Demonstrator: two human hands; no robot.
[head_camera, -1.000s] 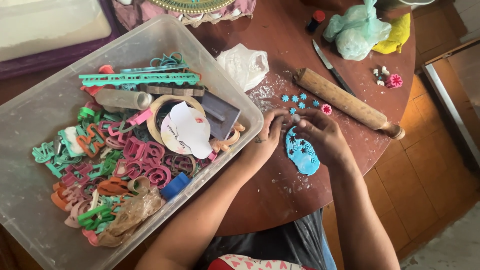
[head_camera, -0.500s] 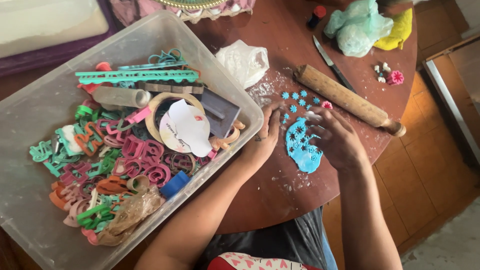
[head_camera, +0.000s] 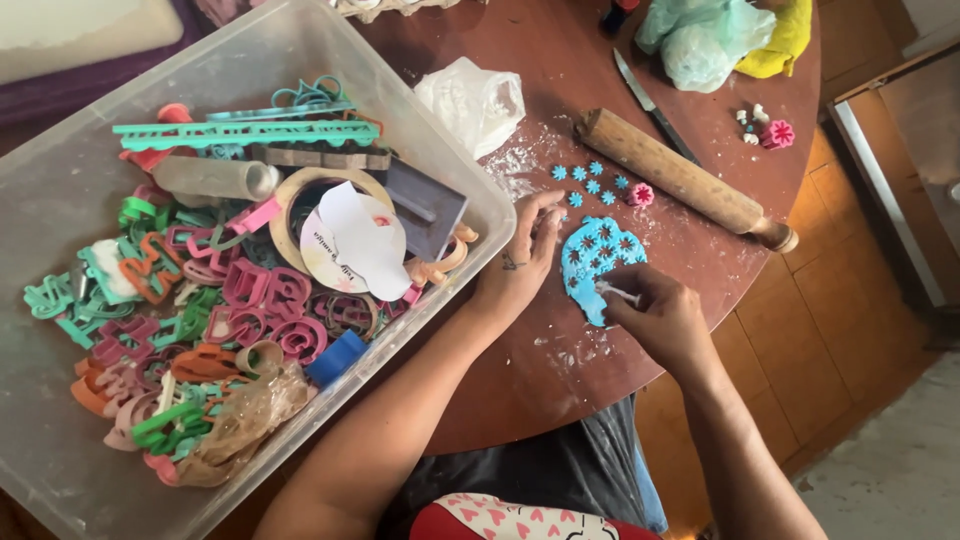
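Blue fondant sheet (head_camera: 600, 262) flat on the round wooden table (head_camera: 560, 60), just beside the left hand (head_camera: 520, 262) resting open at its edge, right hand (head_camera: 660, 320) pinched shut on a small white cutter (head_camera: 618, 293) pressed onto it, cut blue stars (head_camera: 590, 185) above

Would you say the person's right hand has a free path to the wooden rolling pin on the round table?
Probably yes: the right hand lies near the wooden rolling pin, with only flat blue dough between.
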